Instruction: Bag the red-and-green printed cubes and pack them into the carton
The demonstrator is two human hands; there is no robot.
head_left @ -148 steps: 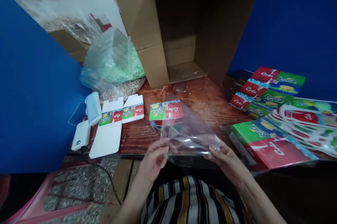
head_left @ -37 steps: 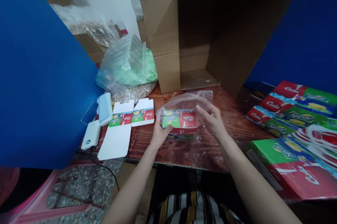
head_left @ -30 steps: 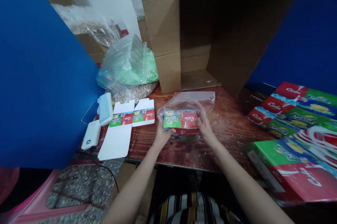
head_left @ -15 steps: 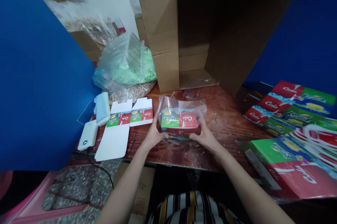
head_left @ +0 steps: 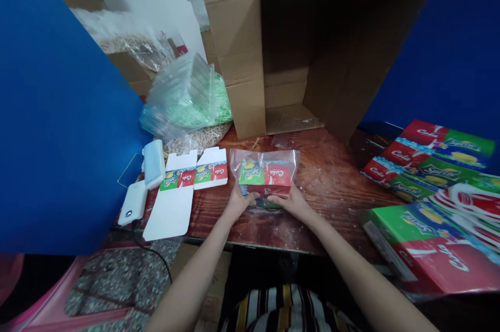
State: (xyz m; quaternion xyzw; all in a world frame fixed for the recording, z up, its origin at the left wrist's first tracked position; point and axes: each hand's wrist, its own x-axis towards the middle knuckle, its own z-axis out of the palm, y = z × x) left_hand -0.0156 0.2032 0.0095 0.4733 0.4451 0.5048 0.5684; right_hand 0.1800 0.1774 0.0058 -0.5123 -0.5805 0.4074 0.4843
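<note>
A small green-and-red printed carton (head_left: 264, 177) stands on the wooden table (head_left: 332, 186) inside a clear plastic bag (head_left: 291, 157). My left hand (head_left: 239, 202) pinches the bag at the carton's near left corner. My right hand (head_left: 287, 203) pinches the near right side, its fingers curled on the plastic. Both hands meet at the carton's front edge. The open top of the bag stands up behind the carton.
A flat unfolded carton (head_left: 177, 191) lies to the left beside two white devices (head_left: 142, 186). A large open cardboard box (head_left: 304, 51) stands behind. A bag of clear trays (head_left: 183, 95) is back left. Stacks of printed sheets (head_left: 433, 181) fill the right. Blue panels flank both sides.
The bag went from held open near my chest to pulled over the carton on the table. In the last half second both hands slid to the carton's near edge.
</note>
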